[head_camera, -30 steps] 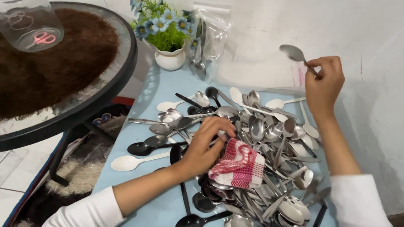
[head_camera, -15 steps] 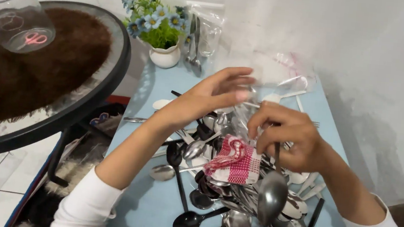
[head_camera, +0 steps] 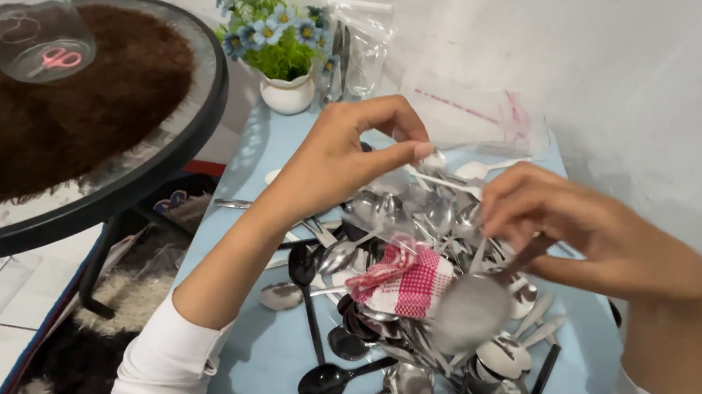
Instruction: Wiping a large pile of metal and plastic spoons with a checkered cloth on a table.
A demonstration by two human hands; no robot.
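A pile of silver spoons (head_camera: 418,217) and black spoons (head_camera: 331,382) lies on a light blue table (head_camera: 264,362). On the pile rests a red and white checked cloth (head_camera: 407,281). My left hand (head_camera: 342,157) is raised over the pile, thumb and fingers pinching the edge of a clear plastic bag (head_camera: 472,118) with a pink strip. My right hand (head_camera: 590,239) holds a silver spoon (head_camera: 469,309) by its handle, bowl hanging down and blurred, just right of the cloth.
A round glass table (head_camera: 107,197) with a brown mat stands at the left, with a glass jar (head_camera: 18,10) on it. A white pot of blue flowers (head_camera: 284,51) and a clear packet of cutlery (head_camera: 353,50) stand against the white wall.
My left hand left the checked cloth and rose to the plastic bag. My right hand brought the spoon from high at the far right down over the pile.
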